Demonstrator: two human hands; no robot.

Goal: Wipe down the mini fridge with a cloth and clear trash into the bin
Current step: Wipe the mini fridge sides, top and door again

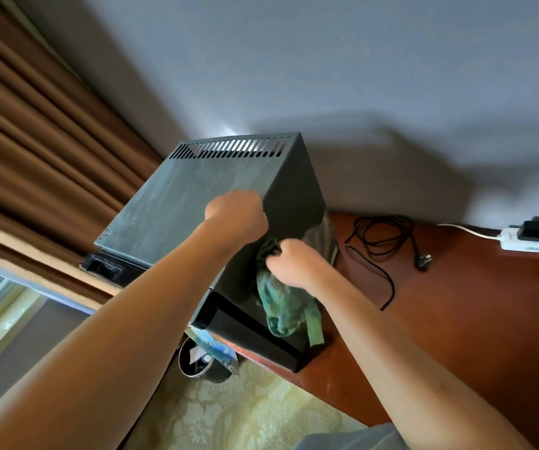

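A black mini fridge (196, 196) stands on a red-brown wooden desk (456, 303), its dusty top streaked and a row of vents at the back. My left hand (235, 212) grips the fridge's top right edge with curled fingers. My right hand (294, 264) holds a green cloth (277, 306) bunched against the fridge's right side panel; the cloth hangs down below the hand. A small round black bin (196, 362) sits on the floor below the fridge's front corner, with a bluish wrapper (219, 349) sticking up from it.
A black power cord (381, 235) with its plug lies coiled on the desk right of the fridge. A white power strip (521, 245) sits at the far right by the wall. Brown curtains (34, 141) hang on the left. Patterned carpet (245, 410) covers the floor.
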